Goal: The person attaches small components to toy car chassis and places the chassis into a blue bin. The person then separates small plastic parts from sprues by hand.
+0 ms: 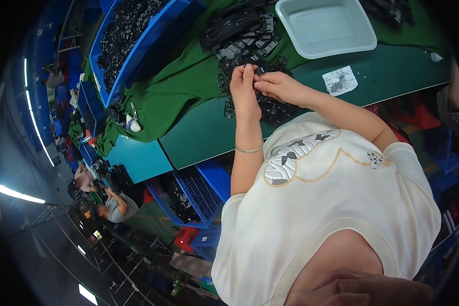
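One black part point(261, 71) is pinched by the left hand point(245, 86) and right hand point(280, 87), apparently to steady it above the pile point(277, 110).

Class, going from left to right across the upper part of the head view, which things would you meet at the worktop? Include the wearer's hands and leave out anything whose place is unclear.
Large blue bin → left hand → right hand → printed paper slip → small white object

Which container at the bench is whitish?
The rectangular tub just beyond the printed paper; the large bin heaped with small black pieces is blue.
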{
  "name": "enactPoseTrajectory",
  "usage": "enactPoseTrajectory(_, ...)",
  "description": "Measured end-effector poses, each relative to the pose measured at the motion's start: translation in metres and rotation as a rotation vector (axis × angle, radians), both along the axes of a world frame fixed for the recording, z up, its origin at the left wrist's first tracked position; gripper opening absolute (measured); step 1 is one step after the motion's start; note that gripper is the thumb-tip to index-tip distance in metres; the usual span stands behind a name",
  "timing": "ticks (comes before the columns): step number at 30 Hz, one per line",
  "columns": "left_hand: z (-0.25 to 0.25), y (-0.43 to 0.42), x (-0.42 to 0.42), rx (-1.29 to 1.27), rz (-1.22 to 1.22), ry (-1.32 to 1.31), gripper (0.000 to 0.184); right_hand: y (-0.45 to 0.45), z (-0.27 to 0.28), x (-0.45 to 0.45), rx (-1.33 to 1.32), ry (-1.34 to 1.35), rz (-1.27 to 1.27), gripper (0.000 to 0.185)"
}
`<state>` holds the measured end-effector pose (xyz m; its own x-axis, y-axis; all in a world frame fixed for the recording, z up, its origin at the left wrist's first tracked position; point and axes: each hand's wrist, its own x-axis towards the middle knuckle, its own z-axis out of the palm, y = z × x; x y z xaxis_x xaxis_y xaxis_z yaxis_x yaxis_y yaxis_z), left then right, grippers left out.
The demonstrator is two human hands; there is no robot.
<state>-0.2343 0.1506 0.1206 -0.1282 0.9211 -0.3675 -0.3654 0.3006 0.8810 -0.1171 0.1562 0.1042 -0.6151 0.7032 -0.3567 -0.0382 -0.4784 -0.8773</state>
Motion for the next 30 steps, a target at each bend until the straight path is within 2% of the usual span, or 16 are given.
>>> enactPoseTrajectory(2, 0.006, 0.004, -0.003, -0.134, 0.135, -0.008, 0.014, -0.012, 0.002, -0.004, 0.344, 0.055, -0.011, 0.024)
enactPoseTrajectory(4, 0.007, 0.015, -0.022, -0.028, 0.173, -0.289, 0.014, -0.026, 0.017, -0.007, 0.468, -0.043, 0.177, 0.021)
enactPoseTrajectory(6, 0.017, 0.02, -0.031, 0.09, 0.111, -0.349, 0.014, -0.023, 0.009, -0.009, 0.29, 0.017, -0.101, 0.023)
enactPoseTrajectory(8, 0.027, 0.019, -0.025, 0.119, 0.128, -0.113, 0.015, -0.005, 0.009, -0.001, -0.14, 0.209, -0.098, 0.026)
enactPoseTrajectory(13, 0.016, 0.011, -0.004, 0.084, 0.012, -0.024, 0.015, 0.005, 0.02, -0.003, -0.2, 0.198, -0.076, 0.027)
enactPoseTrajectory(15, 0.015, 0.01, -0.001, 0.067, 0.018, -0.091, 0.012, 0.001, 0.012, -0.007, 0.228, 0.062, -0.181, 0.025)
enactPoseTrajectory(17, 0.011, 0.01, -0.006, -0.019, 0.004, -0.386, 0.01, -0.005, 0.013, -0.007, 0.574, -0.185, -0.181, 0.017)
enactPoseTrajectory(18, 0.008, 0.009, -0.01, -0.062, -0.007, -0.532, 0.009, -0.017, 0.014, -0.007, 0.724, -0.112, -0.102, 0.015)
enactPoseTrajectory(20, -0.004, 0.03, -0.044, -0.012, 0.228, -0.511, 0.006, -0.043, 0.016, -0.008, 1.024, 0.04, 0.078, 0.01)
enactPoseTrajectory(22, 0.015, 0.031, -0.052, 0.217, 0.29, -0.114, 0.01, -0.022, 0.005, -0.011, 0.906, 0.098, -0.193, 0.011)
enactPoseTrajectory(23, 0.026, 0.027, -0.038, 0.185, 0.257, 0.229, 0.015, -0.003, 0.006, 0.0, 0.345, 0.232, -0.173, 0.012)
enactPoseTrajectory(24, 0.031, 0.023, -0.025, 0.201, 0.123, 0.33, 0.016, 0.009, 0.01, 0.008, -0.226, 0.354, -0.14, 0.017)
enactPoseTrajectory(25, 0.028, 0.019, -0.015, 0.183, 0.1, 0.338, 0.016, 0.014, 0.006, 0.006, -0.239, 0.366, -0.155, 0.026)
enactPoseTrajectory(28, 0.026, 0.014, 0.005, 0.186, -0.009, 0.324, 0.015, 0.023, 0.027, 0.01, -0.327, 0.361, -0.066, 0.027)
enactPoseTrajectory(29, 0.025, 0.013, 0.006, 0.18, -0.052, 0.403, 0.015, 0.026, 0.019, 0.009, -0.223, 0.262, -0.02, 0.028)
enactPoseTrajectory(30, 0.025, 0.012, 0.006, 0.174, -0.093, 0.483, 0.015, 0.025, 0.018, 0.008, 0.048, 0.129, -0.085, 0.027)
